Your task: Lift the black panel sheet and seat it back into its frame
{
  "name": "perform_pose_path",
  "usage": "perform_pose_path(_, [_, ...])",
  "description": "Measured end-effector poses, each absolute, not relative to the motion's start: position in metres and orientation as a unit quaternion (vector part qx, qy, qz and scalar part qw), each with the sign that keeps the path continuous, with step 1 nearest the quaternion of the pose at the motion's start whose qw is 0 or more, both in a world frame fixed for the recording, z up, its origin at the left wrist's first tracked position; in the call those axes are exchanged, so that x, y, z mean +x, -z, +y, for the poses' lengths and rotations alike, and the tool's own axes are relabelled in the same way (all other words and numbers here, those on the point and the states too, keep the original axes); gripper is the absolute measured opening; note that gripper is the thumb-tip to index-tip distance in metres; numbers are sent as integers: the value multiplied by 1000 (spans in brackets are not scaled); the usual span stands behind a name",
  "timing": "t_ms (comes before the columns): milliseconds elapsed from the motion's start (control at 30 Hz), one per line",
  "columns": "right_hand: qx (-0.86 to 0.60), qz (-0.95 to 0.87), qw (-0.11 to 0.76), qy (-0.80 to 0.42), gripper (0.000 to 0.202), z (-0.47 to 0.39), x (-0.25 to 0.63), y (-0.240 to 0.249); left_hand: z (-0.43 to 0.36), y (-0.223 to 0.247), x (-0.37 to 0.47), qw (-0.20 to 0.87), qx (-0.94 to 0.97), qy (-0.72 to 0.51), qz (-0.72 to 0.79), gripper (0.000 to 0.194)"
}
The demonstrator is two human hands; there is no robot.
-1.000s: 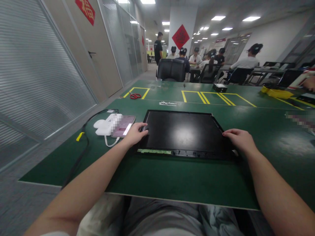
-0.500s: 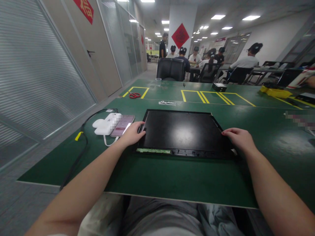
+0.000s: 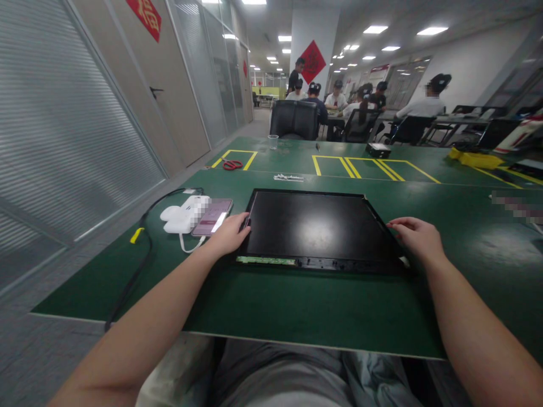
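A black flat display panel [image 3: 314,226] lies face up on the green table [image 3: 314,311]. Along its near edge runs a strip with a green circuit board [image 3: 265,261] at the left. My left hand [image 3: 230,233] grips the panel's left edge between thumb and fingers. At the right edge, my right hand [image 3: 418,237] is bent with its fingertips close together beside the frame; whether they touch it or hold something small cannot be made out.
Left of the panel are a phone [image 3: 212,217], a white device [image 3: 185,213] and a black cable [image 3: 146,254]. Beyond lie red scissors [image 3: 232,165], a white tool [image 3: 288,178], a clear cup [image 3: 274,141] and a black box [image 3: 378,150]. People sit behind.
My right hand has shifted slightly right, off the panel's edge. My left hand and the panel have barely moved. A standing person in the background has moved right.
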State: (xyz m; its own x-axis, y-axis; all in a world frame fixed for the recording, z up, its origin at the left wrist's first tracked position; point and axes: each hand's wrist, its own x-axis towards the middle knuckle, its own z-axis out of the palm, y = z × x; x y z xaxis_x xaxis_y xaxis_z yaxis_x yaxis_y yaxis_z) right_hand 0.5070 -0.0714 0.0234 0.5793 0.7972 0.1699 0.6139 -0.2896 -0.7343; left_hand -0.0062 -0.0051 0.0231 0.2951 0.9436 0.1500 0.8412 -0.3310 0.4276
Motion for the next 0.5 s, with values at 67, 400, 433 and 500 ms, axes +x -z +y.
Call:
perform_pose_path(67, [-793, -450, 394, -115, 31, -68, 515, -16, -4, -23, -7, 135, 793, -193, 562, 53])
perform_pose_path(400, [-778, -528, 315, -129, 38, -63, 520, -7, -3, -23, -7, 157, 782, -217, 563, 51])
perform_pose_path(433, [-780, -537, 299, -115, 36, -63, 519, -8, -3, -23, -7, 160, 779, -221, 564, 51])
perform_pose_path(500, [-785, -552, 268, -90, 33, -64, 517, -10, -3, -24, -7, 164, 776, -227, 566, 50])
